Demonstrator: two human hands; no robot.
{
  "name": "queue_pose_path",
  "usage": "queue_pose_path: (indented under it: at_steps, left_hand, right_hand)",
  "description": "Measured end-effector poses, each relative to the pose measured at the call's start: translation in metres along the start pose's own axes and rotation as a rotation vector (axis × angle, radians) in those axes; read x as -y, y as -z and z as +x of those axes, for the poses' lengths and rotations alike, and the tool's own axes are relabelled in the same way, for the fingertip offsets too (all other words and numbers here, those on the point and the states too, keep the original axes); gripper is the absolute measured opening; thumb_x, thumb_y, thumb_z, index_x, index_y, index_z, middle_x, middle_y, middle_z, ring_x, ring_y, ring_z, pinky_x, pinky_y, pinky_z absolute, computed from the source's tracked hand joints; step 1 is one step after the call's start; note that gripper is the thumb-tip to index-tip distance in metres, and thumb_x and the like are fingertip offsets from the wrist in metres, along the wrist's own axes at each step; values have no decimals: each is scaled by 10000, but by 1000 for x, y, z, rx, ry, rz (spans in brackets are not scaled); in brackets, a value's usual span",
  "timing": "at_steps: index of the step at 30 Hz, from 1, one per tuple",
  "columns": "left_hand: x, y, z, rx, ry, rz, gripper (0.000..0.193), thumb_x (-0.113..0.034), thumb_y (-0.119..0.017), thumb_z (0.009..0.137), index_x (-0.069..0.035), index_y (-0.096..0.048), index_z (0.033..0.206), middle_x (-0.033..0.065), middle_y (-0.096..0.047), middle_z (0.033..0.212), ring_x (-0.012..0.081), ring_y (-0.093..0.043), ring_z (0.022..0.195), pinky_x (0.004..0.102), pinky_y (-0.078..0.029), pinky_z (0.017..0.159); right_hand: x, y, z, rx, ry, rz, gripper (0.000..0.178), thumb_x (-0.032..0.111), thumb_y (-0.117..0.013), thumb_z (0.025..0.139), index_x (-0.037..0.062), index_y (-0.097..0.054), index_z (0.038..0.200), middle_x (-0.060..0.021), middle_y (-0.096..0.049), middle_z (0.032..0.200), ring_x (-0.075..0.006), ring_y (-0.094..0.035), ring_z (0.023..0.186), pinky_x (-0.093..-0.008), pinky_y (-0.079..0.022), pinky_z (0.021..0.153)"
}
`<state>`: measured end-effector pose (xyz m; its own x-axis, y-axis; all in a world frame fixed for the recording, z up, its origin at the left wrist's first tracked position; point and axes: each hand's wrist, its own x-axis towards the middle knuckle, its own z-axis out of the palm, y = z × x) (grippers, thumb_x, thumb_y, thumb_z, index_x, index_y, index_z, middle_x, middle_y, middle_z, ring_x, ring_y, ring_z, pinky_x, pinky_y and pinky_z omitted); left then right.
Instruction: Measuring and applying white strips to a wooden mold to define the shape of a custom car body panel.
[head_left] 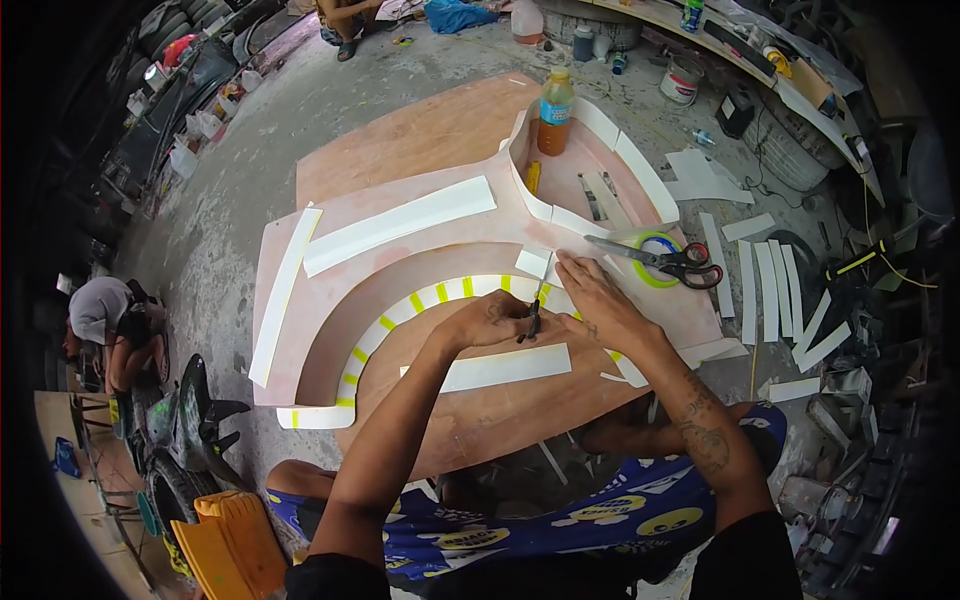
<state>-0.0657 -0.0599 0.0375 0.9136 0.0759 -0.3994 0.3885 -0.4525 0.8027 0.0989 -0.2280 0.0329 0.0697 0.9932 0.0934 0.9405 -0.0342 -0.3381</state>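
My left hand is closed around a slim black-handled tool, seemingly a cutter, its thin end pointing away from me. My right hand lies with fingers stretched out over the right end of a curved white strip, its thumb near the tool. Short yellow tape pieces cross that strip along the inner curve of a pinkish panel. A small white piece sits just beyond the tool. Nearer me, a loose white strip rests on a brown board.
Black scissors lie across a green-rimmed tape roll. A bottle of orange liquid stands in the panel's recess beside a yellow cutter. White strips litter the floor at right. A person crouches at left near a motorbike.
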Motion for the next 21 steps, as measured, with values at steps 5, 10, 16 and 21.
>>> queue_pose_path:
  at_steps: [5, 10, 16, 21]
  left_hand:
    - [-4, 2, 1, -22, -40, -40, 356, -314, -600, 839, -30, -719, 1019, 171, -710, 977, 256, -643, 889, 338, -468, 851]
    - [-9, 7, 6, 40, 6, 14, 380, -333, -582, 853, -15, -717, 1013, 135, -723, 867, 223, -645, 825, 316, -474, 806]
    - [-5, 5, 7, 12, 8, -65, 372, -327, -568, 886, -14, -721, 1013, 114, -726, 840, 185, -645, 795, 306, -478, 795]
    - [-4, 4, 6, 13, -13, -137, 381, -323, -569, 889, 7, -717, 1009, 120, -725, 835, 174, -639, 761, 292, -487, 767]
  right_hand:
    - [1, 1, 1, -13, -4, 33, 714, 169, -658, 809, -158, -345, 1360, -269, -295, 1490, -382, -285, 1366, -406, -261, 1147]
    - [1, 2, 1, 1, -8, 55, 712, 158, -654, 804, -161, -341, 1359, -267, -295, 1492, -385, -283, 1367, -406, -256, 1150]
    - [1, 3, 2, 10, -15, 41, 704, 151, -649, 804, -157, -346, 1359, -262, -303, 1490, -386, -283, 1368, -404, -257, 1150]
    - [3, 5, 2, 6, -17, 41, 697, 137, -647, 799, -155, -350, 1358, -262, -312, 1485, -385, -291, 1363, -401, -259, 1148]
